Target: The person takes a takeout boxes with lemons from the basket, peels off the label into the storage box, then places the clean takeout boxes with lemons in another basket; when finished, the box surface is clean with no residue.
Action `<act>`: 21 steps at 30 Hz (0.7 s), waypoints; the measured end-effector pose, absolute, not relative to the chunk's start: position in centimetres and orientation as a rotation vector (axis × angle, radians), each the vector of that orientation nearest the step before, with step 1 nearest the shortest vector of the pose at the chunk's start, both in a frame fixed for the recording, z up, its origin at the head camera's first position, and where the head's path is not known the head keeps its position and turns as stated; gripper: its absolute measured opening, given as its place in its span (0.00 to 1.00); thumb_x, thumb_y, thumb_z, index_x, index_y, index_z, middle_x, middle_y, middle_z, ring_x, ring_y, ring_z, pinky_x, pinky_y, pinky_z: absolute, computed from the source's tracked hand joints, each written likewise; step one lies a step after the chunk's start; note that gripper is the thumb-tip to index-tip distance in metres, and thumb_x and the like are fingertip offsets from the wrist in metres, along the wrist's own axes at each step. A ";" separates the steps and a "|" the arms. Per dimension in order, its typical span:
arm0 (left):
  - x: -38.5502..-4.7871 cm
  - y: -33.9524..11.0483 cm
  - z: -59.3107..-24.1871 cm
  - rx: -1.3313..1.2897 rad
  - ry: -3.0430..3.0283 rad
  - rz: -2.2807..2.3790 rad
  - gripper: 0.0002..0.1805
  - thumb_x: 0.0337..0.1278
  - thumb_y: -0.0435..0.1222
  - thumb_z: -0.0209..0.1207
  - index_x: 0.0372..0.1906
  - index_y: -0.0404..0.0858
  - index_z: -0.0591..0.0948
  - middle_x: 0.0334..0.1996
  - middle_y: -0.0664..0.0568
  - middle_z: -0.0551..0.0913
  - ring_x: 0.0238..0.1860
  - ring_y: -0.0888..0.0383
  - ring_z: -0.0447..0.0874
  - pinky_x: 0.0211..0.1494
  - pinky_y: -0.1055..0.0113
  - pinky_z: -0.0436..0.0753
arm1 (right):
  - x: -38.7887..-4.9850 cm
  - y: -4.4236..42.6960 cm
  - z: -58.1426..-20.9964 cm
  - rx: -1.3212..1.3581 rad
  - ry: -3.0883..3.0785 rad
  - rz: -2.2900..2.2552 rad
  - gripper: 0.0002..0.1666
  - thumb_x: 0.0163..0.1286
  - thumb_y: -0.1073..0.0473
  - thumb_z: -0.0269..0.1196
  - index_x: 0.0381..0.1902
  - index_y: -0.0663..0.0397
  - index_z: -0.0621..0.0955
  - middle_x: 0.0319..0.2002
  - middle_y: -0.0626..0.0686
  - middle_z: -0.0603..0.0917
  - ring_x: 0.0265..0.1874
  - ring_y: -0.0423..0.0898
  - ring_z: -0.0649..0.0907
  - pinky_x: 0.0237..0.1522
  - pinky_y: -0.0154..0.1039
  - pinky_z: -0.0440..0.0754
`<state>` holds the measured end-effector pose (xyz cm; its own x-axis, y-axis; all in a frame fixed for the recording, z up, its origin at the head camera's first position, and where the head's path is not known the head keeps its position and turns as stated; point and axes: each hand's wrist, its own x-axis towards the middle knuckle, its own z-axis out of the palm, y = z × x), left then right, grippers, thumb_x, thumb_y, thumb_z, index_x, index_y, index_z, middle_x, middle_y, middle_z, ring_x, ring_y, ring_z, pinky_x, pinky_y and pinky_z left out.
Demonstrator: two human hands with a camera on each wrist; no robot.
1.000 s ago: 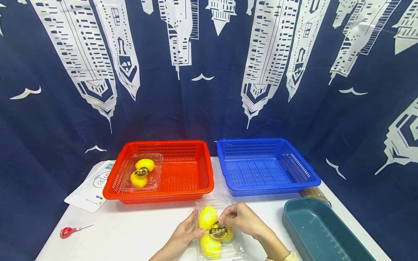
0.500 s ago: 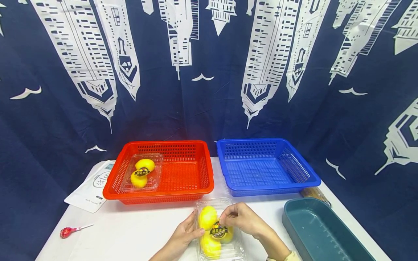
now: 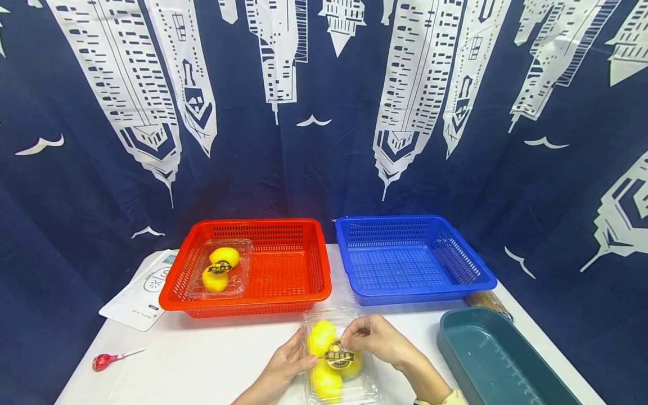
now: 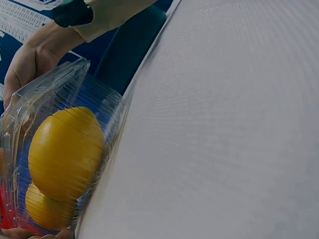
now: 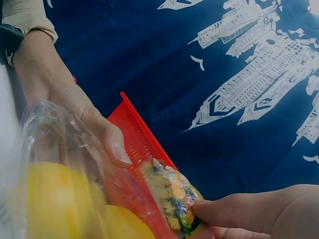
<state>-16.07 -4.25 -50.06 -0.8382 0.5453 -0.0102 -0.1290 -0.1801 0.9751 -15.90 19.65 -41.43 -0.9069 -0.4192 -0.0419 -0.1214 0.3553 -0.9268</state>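
In the head view, a clear plastic clamshell box (image 3: 365,385) with yellow lemons (image 3: 325,383) inside lies near the table's front. My left hand (image 3: 283,365) grips its left side, thumb over the lid. A round black-and-gold sticker (image 3: 339,355) is on the lid. My right hand (image 3: 377,340) pinches that sticker's upper edge between thumb and finger. Seen from the right wrist, the sticker (image 5: 174,199) stands partly away from the plastic at the pinched side. The left wrist view shows lemons (image 4: 67,152) through the box's ribbed side.
A red basket (image 3: 258,307) at the back holds another box of lemons (image 3: 224,257) with a sticker. Beside it stands a blue basket (image 3: 410,295). A dark teal tray (image 3: 506,360) is at right, a red lollipop (image 3: 103,361) at left. A white packet (image 3: 136,306) lies by the red basket.
Very little differs. The sticker's upper part shifts slightly with my right fingertips; the box and my left hand stay in place.
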 end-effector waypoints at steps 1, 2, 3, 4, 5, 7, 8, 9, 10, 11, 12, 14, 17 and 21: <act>-16.1 -4.3 -50.0 0.475 1.656 2.062 0.45 0.67 0.35 0.54 0.74 0.23 0.37 0.76 0.33 0.35 0.76 0.37 0.36 0.74 0.68 0.57 | -15.9 19.7 -41.4 -0.473 2.349 -1.573 0.10 0.60 0.66 0.63 0.35 0.71 0.84 0.29 0.54 0.85 0.29 0.36 0.79 0.35 0.29 0.79; -16.0 -4.3 -50.0 0.473 1.658 2.060 0.45 0.67 0.35 0.54 0.74 0.23 0.37 0.76 0.34 0.34 0.76 0.37 0.36 0.74 0.67 0.56 | -15.9 19.7 -41.4 -0.466 2.347 -1.577 0.10 0.60 0.65 0.64 0.35 0.71 0.83 0.29 0.53 0.85 0.29 0.36 0.79 0.36 0.29 0.79; -16.0 -4.3 -50.0 0.471 1.658 2.059 0.46 0.68 0.35 0.54 0.74 0.23 0.37 0.76 0.34 0.34 0.76 0.37 0.36 0.74 0.66 0.56 | -16.0 19.7 -41.5 -0.459 2.349 -1.577 0.10 0.60 0.65 0.64 0.35 0.70 0.84 0.29 0.51 0.85 0.29 0.36 0.79 0.37 0.29 0.79; -16.0 -4.3 -50.0 0.472 1.659 2.058 0.45 0.68 0.35 0.54 0.74 0.23 0.37 0.76 0.34 0.34 0.76 0.37 0.36 0.74 0.66 0.56 | -16.0 19.7 -41.5 -0.456 2.348 -1.577 0.10 0.60 0.65 0.64 0.35 0.70 0.84 0.29 0.50 0.85 0.29 0.36 0.79 0.37 0.29 0.79; -16.0 -4.3 -50.0 0.473 1.657 2.059 0.46 0.68 0.35 0.54 0.74 0.23 0.37 0.76 0.33 0.34 0.76 0.37 0.36 0.74 0.66 0.56 | -15.9 19.7 -41.5 -0.461 2.344 -1.579 0.10 0.60 0.65 0.64 0.35 0.70 0.84 0.29 0.50 0.85 0.29 0.36 0.79 0.37 0.29 0.79; -16.0 -4.3 -50.0 0.477 1.652 2.062 0.46 0.68 0.35 0.54 0.74 0.22 0.37 0.75 0.33 0.34 0.76 0.37 0.36 0.73 0.69 0.57 | -15.9 19.7 -41.5 -0.472 2.337 -1.579 0.10 0.60 0.65 0.64 0.35 0.71 0.84 0.29 0.51 0.86 0.29 0.36 0.80 0.37 0.29 0.80; -16.0 -4.3 -50.0 0.480 1.653 2.064 0.46 0.67 0.35 0.54 0.74 0.22 0.37 0.75 0.33 0.34 0.76 0.37 0.36 0.73 0.70 0.58 | -15.9 19.7 -41.5 -0.475 2.336 -1.578 0.10 0.60 0.65 0.64 0.35 0.71 0.84 0.29 0.52 0.86 0.28 0.36 0.80 0.36 0.28 0.80; -15.9 -4.3 -50.0 0.481 1.655 2.065 0.46 0.67 0.35 0.54 0.74 0.22 0.37 0.75 0.32 0.35 0.76 0.37 0.36 0.73 0.72 0.59 | -15.9 19.6 -41.5 -0.478 2.336 -1.576 0.10 0.60 0.66 0.64 0.34 0.71 0.84 0.30 0.53 0.86 0.28 0.35 0.80 0.36 0.28 0.80; -15.9 -4.3 -50.0 0.482 1.655 2.067 0.46 0.67 0.35 0.54 0.74 0.22 0.37 0.75 0.32 0.35 0.76 0.37 0.36 0.72 0.73 0.60 | -15.9 19.6 -41.5 -0.484 2.334 -1.576 0.10 0.60 0.66 0.64 0.34 0.71 0.84 0.30 0.55 0.87 0.28 0.35 0.80 0.35 0.28 0.80; -15.9 -4.3 -50.0 0.484 1.654 2.070 0.46 0.67 0.35 0.54 0.74 0.22 0.37 0.75 0.32 0.35 0.76 0.37 0.36 0.72 0.74 0.60 | -15.9 19.6 -41.4 -0.489 2.333 -1.577 0.09 0.60 0.66 0.64 0.34 0.71 0.84 0.30 0.57 0.87 0.28 0.35 0.80 0.35 0.27 0.79; -15.9 -4.3 -49.9 0.486 1.655 2.072 0.46 0.67 0.35 0.54 0.74 0.22 0.37 0.75 0.32 0.35 0.76 0.37 0.36 0.72 0.75 0.60 | -15.9 19.6 -41.4 -0.488 2.335 -1.574 0.09 0.60 0.67 0.63 0.34 0.71 0.84 0.31 0.58 0.87 0.28 0.35 0.79 0.35 0.27 0.79; -15.9 -4.3 -49.9 0.490 1.656 2.073 0.46 0.67 0.35 0.54 0.74 0.22 0.37 0.75 0.33 0.35 0.76 0.37 0.36 0.72 0.76 0.60 | -15.9 19.5 -41.3 -0.488 2.340 -1.565 0.09 0.60 0.67 0.63 0.34 0.71 0.84 0.30 0.59 0.86 0.27 0.35 0.79 0.34 0.27 0.79; -15.9 -4.3 -50.0 0.491 1.647 2.078 0.46 0.67 0.35 0.54 0.74 0.23 0.37 0.75 0.33 0.35 0.76 0.38 0.35 0.72 0.75 0.59 | -15.8 19.5 -41.3 -0.488 2.356 -1.547 0.09 0.59 0.66 0.63 0.33 0.70 0.84 0.30 0.56 0.87 0.27 0.35 0.79 0.34 0.27 0.79; -16.0 -4.3 -50.1 0.490 1.643 2.076 0.45 0.67 0.35 0.54 0.74 0.23 0.38 0.76 0.34 0.35 0.76 0.38 0.35 0.73 0.74 0.58 | -15.6 19.5 -41.1 -0.482 2.395 -1.509 0.09 0.59 0.64 0.63 0.33 0.67 0.85 0.29 0.50 0.86 0.28 0.35 0.79 0.35 0.28 0.79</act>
